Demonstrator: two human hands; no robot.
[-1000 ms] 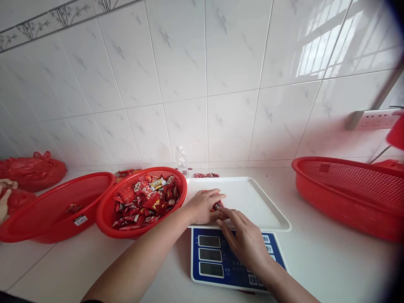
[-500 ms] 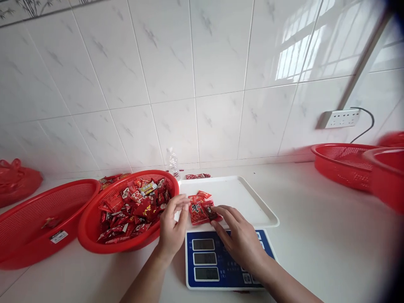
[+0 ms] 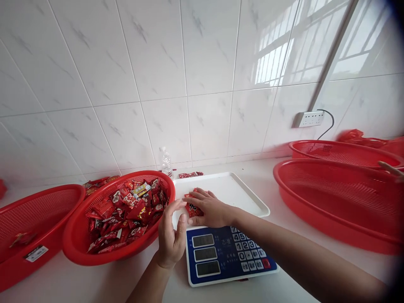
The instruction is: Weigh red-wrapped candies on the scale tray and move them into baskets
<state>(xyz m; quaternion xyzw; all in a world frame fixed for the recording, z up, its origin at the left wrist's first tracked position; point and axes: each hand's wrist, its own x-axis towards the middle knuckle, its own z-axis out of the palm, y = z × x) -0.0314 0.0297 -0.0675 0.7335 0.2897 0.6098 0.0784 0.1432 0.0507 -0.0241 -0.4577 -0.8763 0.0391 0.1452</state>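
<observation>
Red candy packets (image 3: 193,209) lie on the front left of the white tray (image 3: 249,198) of a blue scale (image 3: 227,256). My right hand (image 3: 210,208) is spread over these packets and covers most of them. Beside it, my left hand (image 3: 173,231) is raised at the tray's left edge, fingers apart and nothing in it. Left of that hand, a red basket (image 3: 71,242) holds many small wrapped sweets (image 3: 126,214).
Another red basket (image 3: 19,261) with a few sweets stands at the far left. Two red baskets (image 3: 322,229) are on the right. A clear bottle (image 3: 166,162) and red packets (image 3: 191,174) are behind the tray. A socket strip (image 3: 311,119) is on the wall.
My right hand has moved left and now lies over the packets, uncovering the scale's keys. The view has turned right, showing more of the right baskets.
</observation>
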